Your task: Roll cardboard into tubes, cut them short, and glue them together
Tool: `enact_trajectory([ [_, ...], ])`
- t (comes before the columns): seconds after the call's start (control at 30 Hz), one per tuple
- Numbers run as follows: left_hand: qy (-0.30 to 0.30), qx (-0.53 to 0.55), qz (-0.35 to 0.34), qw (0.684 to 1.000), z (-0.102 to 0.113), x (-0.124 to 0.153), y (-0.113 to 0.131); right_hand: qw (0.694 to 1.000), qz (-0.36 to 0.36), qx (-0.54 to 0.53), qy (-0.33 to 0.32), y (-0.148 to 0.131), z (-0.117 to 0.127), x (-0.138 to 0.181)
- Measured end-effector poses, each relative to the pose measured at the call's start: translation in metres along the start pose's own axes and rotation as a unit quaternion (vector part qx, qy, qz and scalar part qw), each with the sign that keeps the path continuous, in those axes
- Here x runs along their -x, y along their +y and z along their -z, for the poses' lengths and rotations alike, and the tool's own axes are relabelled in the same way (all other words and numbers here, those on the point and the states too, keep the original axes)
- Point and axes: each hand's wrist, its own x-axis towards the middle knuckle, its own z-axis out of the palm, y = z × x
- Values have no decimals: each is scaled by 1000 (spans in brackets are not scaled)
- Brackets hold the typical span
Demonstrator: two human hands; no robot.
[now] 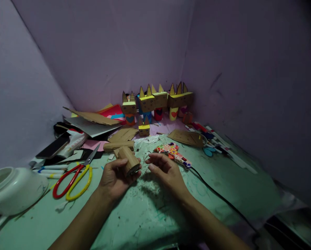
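Note:
My left hand (119, 177) is wrapped round a short brown cardboard tube (128, 160), tilted with its dark end toward me. A little to the right, my right hand (167, 171) hangs over the table with its fingers slightly curled and the thumb apart, holding nothing I can see. Just beyond the right hand lies a flower-patterned glue gun (173, 152) with a black cord (212, 185). Another brown cardboard piece (119, 146) rests behind the tube. Left of my left hand are scissors (75, 177) with one red and one yellow handle.
Several cardboard animal figures (147, 103) stand at the back wall, with a small cardboard head (144, 130) before them. Cardboard sheets (92, 117) pile up back left. Markers (223, 146) lie along the right. A white container (17, 189) sits at the left on the green table (134, 222).

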Motion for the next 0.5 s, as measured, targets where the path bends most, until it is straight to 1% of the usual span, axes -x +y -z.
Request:
enact_trajectory([
  [0.07,-8,6,0,1000,-1,0,-1,995,75,65,-2,-2,-2,0],
  [0.1,-12,10,0,1000,-2,1,-1,988,119,100,-12,-3,-3,-1],
  [0.17,-19,18,0,1000,-3,2,-2,960,213,173,-47,-5,-6,-2],
  [0.23,-24,25,0,999,-5,2,-3,923,284,237,-103,-5,-10,-5],
  [0.3,-25,31,-2,999,-6,2,-3,898,307,276,-152,-1,-14,-7],
  [0.37,-23,36,-5,999,-7,1,-4,889,303,296,-177,5,-18,-10],
  [0.5,-19,40,-6,999,-5,-1,-7,882,317,305,-170,19,-19,-10],
])
